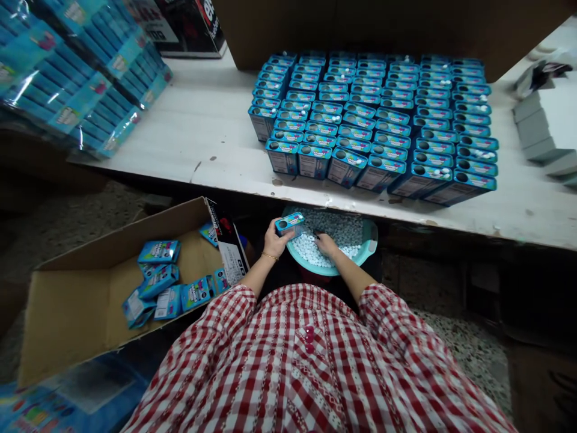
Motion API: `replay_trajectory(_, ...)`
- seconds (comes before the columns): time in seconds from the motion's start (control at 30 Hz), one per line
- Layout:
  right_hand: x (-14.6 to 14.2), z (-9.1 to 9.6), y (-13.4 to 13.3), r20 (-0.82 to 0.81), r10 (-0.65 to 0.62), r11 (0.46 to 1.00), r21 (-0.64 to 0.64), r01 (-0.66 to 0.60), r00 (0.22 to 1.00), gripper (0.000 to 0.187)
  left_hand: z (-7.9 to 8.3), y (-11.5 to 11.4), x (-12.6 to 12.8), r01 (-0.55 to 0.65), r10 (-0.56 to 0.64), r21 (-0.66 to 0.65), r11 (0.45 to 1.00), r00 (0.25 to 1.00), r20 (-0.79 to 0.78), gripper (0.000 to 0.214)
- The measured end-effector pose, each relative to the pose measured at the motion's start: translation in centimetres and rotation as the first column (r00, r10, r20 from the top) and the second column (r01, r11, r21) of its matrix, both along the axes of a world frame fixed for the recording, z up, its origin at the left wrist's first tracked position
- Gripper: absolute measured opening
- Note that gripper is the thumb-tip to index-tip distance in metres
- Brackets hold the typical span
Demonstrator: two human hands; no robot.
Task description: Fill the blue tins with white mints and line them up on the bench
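Note:
My left hand (273, 241) is closed around a small blue box (290, 223) with a round hole in its top, held over the left edge of a teal basin (370, 245). The basin sits on my lap below the table edge and is full of small white pellets (342, 230). My right hand (325, 245) rests down in the pellets with its fingers curled; what they grip is hidden. Many rows of the same blue boxes (374, 117) stand upright on the white table, some with white pellets showing at their holes.
An open cardboard carton (81, 300) at my left holds several loose blue boxes (169, 285). Shrink-wrapped packs of blue boxes (76, 72) lie at the table's far left. Grey blocks (541, 129) sit at the right edge, and a brown carton wall (360, 24) stands behind the rows.

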State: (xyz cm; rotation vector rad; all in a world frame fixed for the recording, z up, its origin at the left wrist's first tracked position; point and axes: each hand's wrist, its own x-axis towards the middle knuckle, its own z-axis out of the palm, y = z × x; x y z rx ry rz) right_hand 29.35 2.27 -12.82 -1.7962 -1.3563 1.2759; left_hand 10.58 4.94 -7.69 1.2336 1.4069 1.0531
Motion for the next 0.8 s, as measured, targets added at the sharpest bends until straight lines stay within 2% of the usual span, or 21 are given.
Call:
replay_trajectory(0.13,2.6,0.5,-0.4,0.032,0.165,0.984,-0.08,-0.162,0.986,0.022,-0.7,0.3,-1.2,-0.034,0.036,0.054,0.998,0.999,-0.021,0.053)
replay_trajectory(0.23,5.2,2.3,-1.4,0.045,0.201,0.978,-0.072,-0.197,0.979,0.031,-0.9,0.5,-1.5,-0.037,0.041,0.089,0.995,0.998,-0.054,0.053)
replay_trajectory(0.37,7.9,6.7,-2.3,0.092,0.294,0.956,-0.007,-0.295,0.951,0.038,-1.0,0.5,-0.6,0.017,-0.002,0.117,0.993,0.992,-0.128,0.048)
replay_trajectory(0.5,8.4,12.3,-2.2,0.217,0.409,0.902,0.054,-0.429,0.887,0.04,-0.9,0.2,1.1,0.156,-0.124,0.144,0.977,0.97,-0.209,0.04)
replay_trajectory(0.6,7.3,15.9,-1.6,0.412,0.504,0.833,0.001,-0.554,0.759,0.038,-0.8,0.1,2.2,0.248,-0.195,0.183,0.951,0.944,-0.267,0.038)
replay_trajectory(0.7,5.4,18.5,-1.1,0.633,0.563,0.764,-0.151,-0.628,0.532,0.037,-0.7,0.0,2.8,0.313,-0.229,0.233,0.921,0.917,-0.327,0.036)
replay_trajectory(0.8,3.7,20.3,-0.6,0.73,0.589,0.714,-0.269,-0.647,0.346,0.037,-0.7,-0.2,3.0,0.364,-0.249,0.265,0.893,0.89,-0.382,0.035)
